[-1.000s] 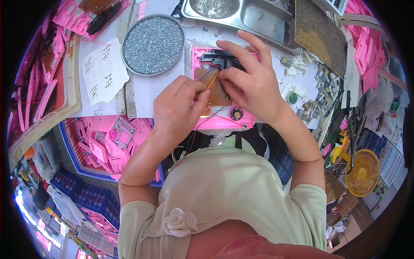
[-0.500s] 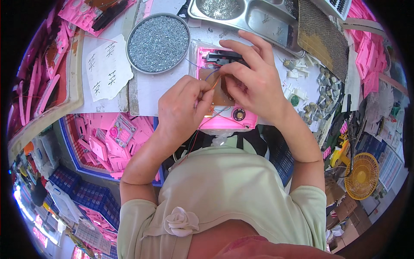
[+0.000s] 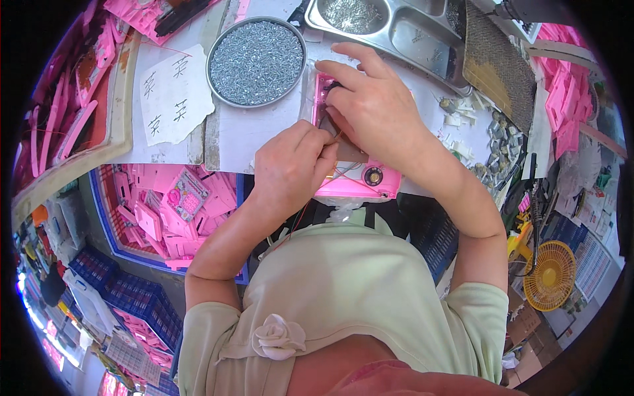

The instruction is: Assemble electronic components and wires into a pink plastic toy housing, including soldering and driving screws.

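A pink plastic toy housing [image 3: 360,181] lies on the white worktable in front of me, with a brown circuit board [image 3: 350,153] set in it and a small round part at its near right corner. My left hand [image 3: 290,165] pinches the board's near edge with closed fingers. My right hand [image 3: 376,109] rests over the top of the housing, fingers spread and pressing down on it. Thin red wires run from the board toward me.
A round tin of small screws [image 3: 256,61] stands just left of the housing, beside a paper note [image 3: 175,92]. A steel compartment tray [image 3: 396,30] lies behind. A blue crate of pink parts [image 3: 165,204] sits below left; a yellow fan [image 3: 551,274] at right.
Both hands shifted slightly on the housing; my right hand now covers more of its top, and my left hand has closed tighter on the board.
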A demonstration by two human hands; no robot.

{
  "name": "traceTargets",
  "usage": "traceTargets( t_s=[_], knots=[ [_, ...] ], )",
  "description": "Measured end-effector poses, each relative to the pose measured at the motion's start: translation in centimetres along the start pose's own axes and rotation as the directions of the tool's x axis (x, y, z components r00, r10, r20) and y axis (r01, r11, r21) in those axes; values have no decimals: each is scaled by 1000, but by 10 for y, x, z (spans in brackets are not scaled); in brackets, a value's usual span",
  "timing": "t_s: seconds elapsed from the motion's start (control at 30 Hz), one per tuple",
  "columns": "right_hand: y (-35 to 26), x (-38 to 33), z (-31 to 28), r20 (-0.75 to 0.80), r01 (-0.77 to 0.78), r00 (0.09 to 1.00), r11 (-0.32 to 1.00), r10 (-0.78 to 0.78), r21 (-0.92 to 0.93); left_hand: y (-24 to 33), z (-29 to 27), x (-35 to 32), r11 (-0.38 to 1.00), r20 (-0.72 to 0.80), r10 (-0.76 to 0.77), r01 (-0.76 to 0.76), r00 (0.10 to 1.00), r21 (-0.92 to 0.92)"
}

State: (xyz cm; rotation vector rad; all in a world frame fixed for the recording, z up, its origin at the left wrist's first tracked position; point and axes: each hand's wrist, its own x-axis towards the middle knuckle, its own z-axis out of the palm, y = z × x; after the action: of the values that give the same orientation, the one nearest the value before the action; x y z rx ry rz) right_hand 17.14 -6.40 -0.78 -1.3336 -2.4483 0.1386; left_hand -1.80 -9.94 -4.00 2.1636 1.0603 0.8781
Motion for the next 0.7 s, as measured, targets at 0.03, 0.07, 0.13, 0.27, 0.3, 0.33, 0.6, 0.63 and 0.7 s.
traceTargets(
  t_s=[0.03, 0.07, 0.13, 0.27, 0.3, 0.33, 0.6, 0.63, 0.7],
  knots=[
    [2, 1, 0, -34, -7, 999, 998, 9, 64, 0, 0, 0, 1000, -2, -3, 3, 1000, -8],
    [5, -1, -1, -67, -13, 998, 992, 21, 129, 0, -1, 1, 998, 5, -25, 26, 1000, -50],
    [11, -7, -7, -105, -42, 992, 970, 69, 239, 1, -5, 4, 988, 24, -68, 71, 997, -135],
    [24, -29, -23, -116, -73, 987, 947, 115, 314, 7, -13, 10, 892, 124, -302, 326, 945, -312],
    [25, -34, -23, -117, -69, 987, 951, 109, 302, 9, -14, 11, 831, 165, -366, 401, 916, -385],
    [23, -36, -22, -133, -41, 987, 952, 85, 303, 10, -14, 11, 758, 211, -423, 472, 881, -451],
    [16, -34, -10, -216, 105, 976, 946, -39, 305, 7, -15, 17, 914, 97, -295, 310, 951, -262],
    [15, -33, -9, -233, 113, 972, 949, -43, 294, 9, -16, 18, 893, 113, -338, 356, 934, -274],
    [12, -30, -6, -266, 128, 962, 954, -54, 271, 4, -11, 15, 744, 189, -466, 499, 864, -446]
  ],
)
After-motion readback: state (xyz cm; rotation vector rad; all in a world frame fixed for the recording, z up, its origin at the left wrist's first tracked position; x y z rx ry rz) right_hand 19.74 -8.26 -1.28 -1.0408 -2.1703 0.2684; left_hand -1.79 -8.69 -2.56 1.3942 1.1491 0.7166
